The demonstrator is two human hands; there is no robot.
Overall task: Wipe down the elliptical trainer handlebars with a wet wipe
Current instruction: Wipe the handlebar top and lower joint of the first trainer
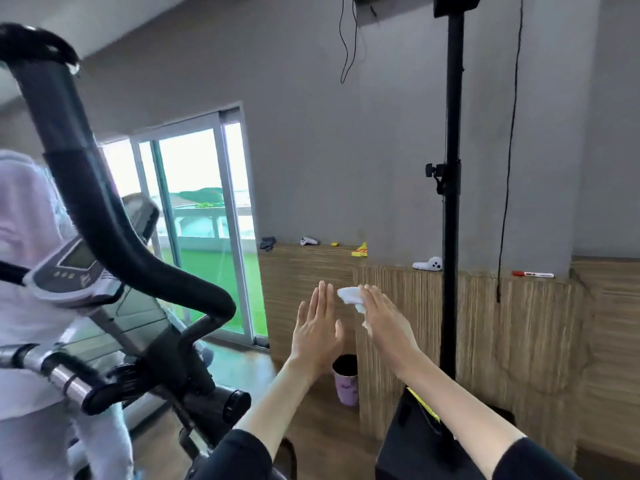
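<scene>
Wiping step: not on the bars yet; wet wipe [351, 295] up in mid-air btwn both hands, prob. being readied.
R hand [384, 320]: fingers straight, wipe against palm side; thumb hidden, so pinch vs. flat press can't be told.
L hand [317, 327]: spread flat, palm toward wipe, just beside it, holding nothing.
Handlebar [104, 216]: well left of grip, black, curving; nearest bend lower-left of grip.
Next move: prob. needs firm hold on wipe, then swing left to wrap round bar.
Room: open air left of grip; stand pole [452, 202] near on right, wood ledge [485, 306] behind, cup [346, 379] below.
</scene>
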